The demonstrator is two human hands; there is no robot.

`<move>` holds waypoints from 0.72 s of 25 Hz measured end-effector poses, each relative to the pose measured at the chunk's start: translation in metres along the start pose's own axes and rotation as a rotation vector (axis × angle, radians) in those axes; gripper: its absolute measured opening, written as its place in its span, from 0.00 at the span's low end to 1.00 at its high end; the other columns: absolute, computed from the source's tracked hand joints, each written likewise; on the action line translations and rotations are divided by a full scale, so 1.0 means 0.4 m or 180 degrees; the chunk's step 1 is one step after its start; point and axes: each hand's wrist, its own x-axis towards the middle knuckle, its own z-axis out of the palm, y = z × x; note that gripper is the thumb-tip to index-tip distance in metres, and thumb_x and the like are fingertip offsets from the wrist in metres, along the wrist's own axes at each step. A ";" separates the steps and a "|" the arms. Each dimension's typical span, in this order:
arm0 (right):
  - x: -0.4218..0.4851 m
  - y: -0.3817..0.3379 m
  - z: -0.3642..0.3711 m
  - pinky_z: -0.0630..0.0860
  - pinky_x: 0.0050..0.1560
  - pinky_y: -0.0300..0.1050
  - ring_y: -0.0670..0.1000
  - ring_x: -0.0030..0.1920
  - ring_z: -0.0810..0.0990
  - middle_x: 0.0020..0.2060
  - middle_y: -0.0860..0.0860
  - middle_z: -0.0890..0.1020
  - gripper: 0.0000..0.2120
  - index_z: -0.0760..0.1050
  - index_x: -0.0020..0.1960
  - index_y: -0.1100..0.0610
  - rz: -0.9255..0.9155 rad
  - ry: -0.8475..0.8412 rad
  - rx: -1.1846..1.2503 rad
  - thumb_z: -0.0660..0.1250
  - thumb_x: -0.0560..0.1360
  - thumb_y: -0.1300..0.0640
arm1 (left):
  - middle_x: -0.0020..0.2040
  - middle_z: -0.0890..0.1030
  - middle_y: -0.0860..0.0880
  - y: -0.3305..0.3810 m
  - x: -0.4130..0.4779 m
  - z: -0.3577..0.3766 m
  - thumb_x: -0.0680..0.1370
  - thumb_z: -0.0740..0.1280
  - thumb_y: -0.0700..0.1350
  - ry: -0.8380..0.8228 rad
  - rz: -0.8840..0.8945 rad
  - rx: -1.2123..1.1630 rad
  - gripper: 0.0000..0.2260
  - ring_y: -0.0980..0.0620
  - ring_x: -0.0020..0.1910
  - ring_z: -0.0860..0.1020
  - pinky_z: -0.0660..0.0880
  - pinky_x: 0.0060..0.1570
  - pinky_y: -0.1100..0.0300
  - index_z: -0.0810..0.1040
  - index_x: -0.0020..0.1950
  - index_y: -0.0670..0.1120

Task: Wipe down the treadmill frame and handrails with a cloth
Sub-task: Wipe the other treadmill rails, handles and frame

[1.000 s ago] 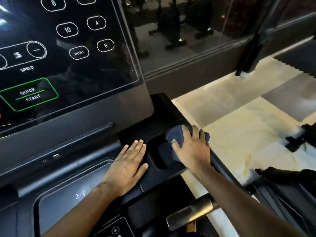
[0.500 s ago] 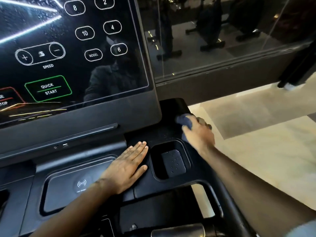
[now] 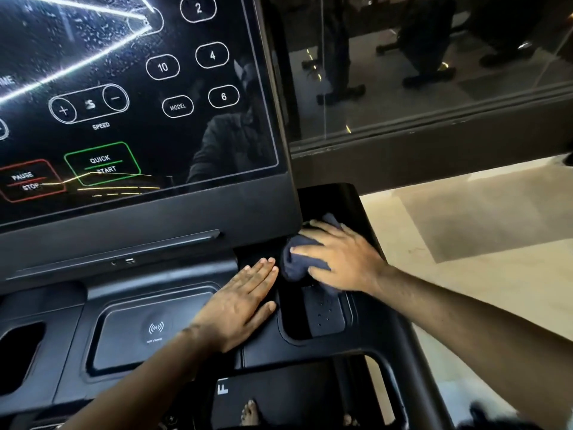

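At the console tray's (image 3: 279, 352) right end, right hand (image 3: 344, 259) clutches the cloth (image 3: 294, 262) under the screen (image 3: 155, 88); left hand (image 3: 242, 305) lies flat alongside.

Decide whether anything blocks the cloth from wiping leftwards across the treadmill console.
Yes: the left hand lies flat on the console just left of the cloth, which the right hand holds. Nothing else visible blocks it.

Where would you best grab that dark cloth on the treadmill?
Probably the bunched lump of the cloth bulging out from under the right hand, pinched from above. It lies crumpled on the console ledge, the right hand covers the rest, and the left hand lies flat close beside it.
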 end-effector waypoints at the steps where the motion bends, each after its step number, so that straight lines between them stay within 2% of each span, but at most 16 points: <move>1: 0.039 0.033 -0.021 0.72 0.67 0.61 0.55 0.75 0.68 0.73 0.48 0.73 0.22 0.77 0.68 0.42 0.0473 -0.0038 0.0168 0.63 0.74 0.44 | 0.79 0.43 0.52 0.000 0.001 -0.001 0.79 0.36 0.65 0.0007 -0.0016 0.0008 0.33 0.60 0.77 0.37 0.38 0.75 0.60 0.44 0.79 0.49; 3: 0.100 0.048 -0.035 0.65 0.72 0.61 0.53 0.79 0.59 0.76 0.46 0.67 0.22 0.73 0.70 0.39 0.1614 -0.0244 0.0440 0.63 0.76 0.43 | 0.79 0.42 0.52 0.002 0.002 -0.002 0.79 0.37 0.64 0.0001 -0.0018 0.0026 0.32 0.61 0.77 0.36 0.37 0.75 0.60 0.43 0.79 0.49; 4: 0.117 0.034 -0.026 0.63 0.72 0.61 0.54 0.79 0.58 0.76 0.47 0.67 0.22 0.73 0.70 0.39 0.1605 -0.0191 0.0340 0.62 0.76 0.42 | 0.79 0.42 0.52 0.003 0.003 -0.001 0.80 0.38 0.64 0.0015 -0.0028 0.0034 0.32 0.60 0.77 0.36 0.37 0.75 0.60 0.44 0.79 0.48; 6: 0.101 -0.013 0.023 0.65 0.71 0.63 0.56 0.75 0.66 0.71 0.49 0.75 0.22 0.77 0.66 0.41 0.0324 -0.0103 0.0072 0.60 0.73 0.42 | 0.79 0.44 0.51 0.001 0.006 0.003 0.81 0.40 0.63 0.0046 -0.0042 0.0068 0.31 0.60 0.77 0.38 0.37 0.75 0.61 0.46 0.80 0.48; 7: 0.098 -0.006 0.028 0.67 0.70 0.63 0.57 0.73 0.70 0.68 0.50 0.78 0.22 0.79 0.65 0.42 -0.0147 -0.0061 -0.0024 0.60 0.73 0.42 | 0.79 0.45 0.51 -0.001 0.008 0.004 0.81 0.40 0.62 0.0038 -0.0036 0.0096 0.31 0.59 0.77 0.39 0.38 0.75 0.60 0.47 0.80 0.47; 8: 0.113 0.031 0.022 0.67 0.70 0.64 0.58 0.72 0.71 0.68 0.51 0.78 0.21 0.79 0.65 0.43 -0.0280 -0.0059 0.0006 0.61 0.73 0.43 | 0.79 0.45 0.51 -0.002 0.011 0.004 0.81 0.40 0.62 0.0019 -0.0026 0.0112 0.30 0.59 0.78 0.39 0.38 0.75 0.60 0.47 0.80 0.47; 11: 0.189 0.103 -0.029 0.63 0.72 0.64 0.55 0.78 0.60 0.77 0.48 0.67 0.23 0.73 0.71 0.40 0.1329 -0.0332 0.0333 0.64 0.76 0.41 | 0.80 0.43 0.51 0.004 0.026 -0.001 0.81 0.40 0.62 -0.0013 0.0010 0.0092 0.30 0.58 0.78 0.39 0.39 0.76 0.59 0.45 0.80 0.48; 12: 0.194 0.090 -0.020 0.63 0.72 0.64 0.55 0.78 0.60 0.76 0.48 0.67 0.23 0.74 0.70 0.41 0.1320 -0.0242 0.0251 0.64 0.76 0.40 | 0.80 0.43 0.51 0.010 0.034 0.000 0.82 0.40 0.62 -0.0015 0.0023 0.0099 0.30 0.58 0.78 0.39 0.39 0.76 0.59 0.45 0.80 0.48; 14: 0.163 0.033 0.016 0.69 0.69 0.64 0.57 0.74 0.69 0.69 0.51 0.77 0.21 0.80 0.64 0.46 0.0101 0.0030 0.0036 0.67 0.73 0.42 | 0.80 0.43 0.50 0.023 0.050 0.002 0.82 0.42 0.60 -0.0016 0.0053 0.0154 0.29 0.58 0.78 0.38 0.38 0.76 0.58 0.45 0.80 0.47; 15: 0.154 0.031 0.029 0.71 0.67 0.63 0.58 0.71 0.72 0.66 0.52 0.79 0.20 0.82 0.61 0.47 -0.0298 0.0115 -0.0029 0.69 0.72 0.43 | 0.80 0.43 0.50 0.025 0.057 0.002 0.83 0.43 0.60 -0.0028 0.0074 0.0181 0.29 0.58 0.78 0.38 0.38 0.76 0.58 0.46 0.80 0.47; 16: 0.163 0.050 0.024 0.71 0.67 0.63 0.57 0.72 0.72 0.67 0.52 0.79 0.20 0.81 0.62 0.48 -0.0382 0.0136 0.0018 0.69 0.73 0.43 | 0.80 0.44 0.50 0.025 0.061 0.001 0.83 0.44 0.59 -0.0041 0.0105 0.0203 0.29 0.58 0.78 0.38 0.39 0.76 0.58 0.46 0.80 0.47; 18: 0.218 0.091 -0.013 0.65 0.72 0.63 0.55 0.78 0.62 0.75 0.49 0.69 0.23 0.74 0.70 0.43 0.0772 -0.0117 0.0305 0.66 0.76 0.42 | 0.80 0.43 0.51 0.021 0.065 -0.006 0.83 0.45 0.58 -0.0066 0.0143 0.0220 0.28 0.58 0.77 0.37 0.39 0.76 0.59 0.46 0.80 0.47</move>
